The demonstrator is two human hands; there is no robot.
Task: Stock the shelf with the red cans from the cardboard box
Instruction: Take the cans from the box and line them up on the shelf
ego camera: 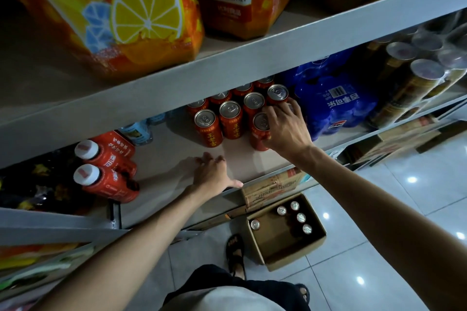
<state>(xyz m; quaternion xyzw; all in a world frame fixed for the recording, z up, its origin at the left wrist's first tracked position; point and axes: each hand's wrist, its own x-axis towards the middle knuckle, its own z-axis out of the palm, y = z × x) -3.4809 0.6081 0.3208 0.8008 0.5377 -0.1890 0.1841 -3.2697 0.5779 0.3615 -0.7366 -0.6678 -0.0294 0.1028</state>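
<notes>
Several red cans (231,118) stand in rows on the middle shelf (161,174). My right hand (285,129) grips one red can (260,134) at the front right of the group, fingers curled round its top. My left hand (214,174) rests flat on the shelf board near its front edge, fingers straight, holding nothing. On the floor below stands the open cardboard box (285,255) with several red cans (300,217) left inside, mostly along its far right side.
Red bottles (106,166) lie at the shelf's left. A blue shrink-wrapped pack (333,106) stands right of the cans. Orange drink packs (121,15) fill the upper shelf. More cardboard boxes (273,187) sit under the shelf. My sandalled foot (236,252) is beside the box on the tiled floor.
</notes>
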